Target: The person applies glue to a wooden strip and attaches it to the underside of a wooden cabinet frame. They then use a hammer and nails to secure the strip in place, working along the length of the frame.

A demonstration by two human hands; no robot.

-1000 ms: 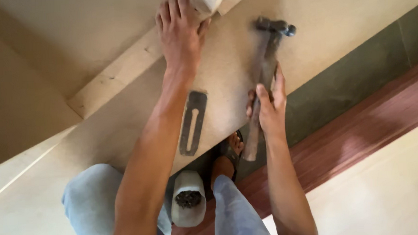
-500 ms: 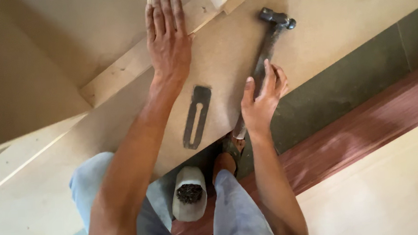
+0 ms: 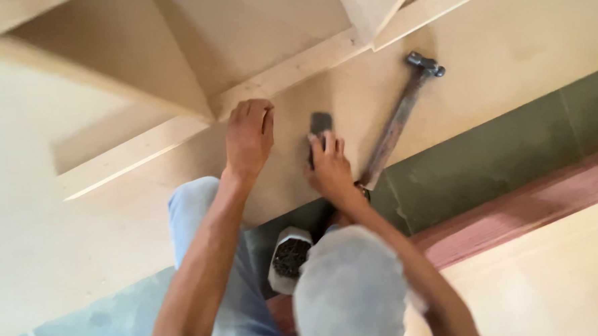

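My left hand (image 3: 247, 136) rests on the pale wooden board (image 3: 508, 38) with its fingers curled under, just below a wooden batten (image 3: 288, 71). Nothing shows inside it. My right hand (image 3: 329, 168) lies beside it, with its fingers on the lower end of a flat dark metal plate (image 3: 320, 122) that lies on the board. A hammer (image 3: 404, 116) with a wooden handle lies loose on the board to the right of that hand, head pointing away from me.
A white container (image 3: 288, 256) of dark nails stands on the floor between my knees in blue jeans. Past the board's edge are grey floor tiles (image 3: 500, 159), a reddish wooden strip (image 3: 529, 208) and another pale panel (image 3: 559, 277). Upright panels (image 3: 252, 22) rise behind the batten.
My right hand has let go of the hammer handle and moved left onto the metal plate. My left hand has gone from flat and spread to curled, lower on the board.
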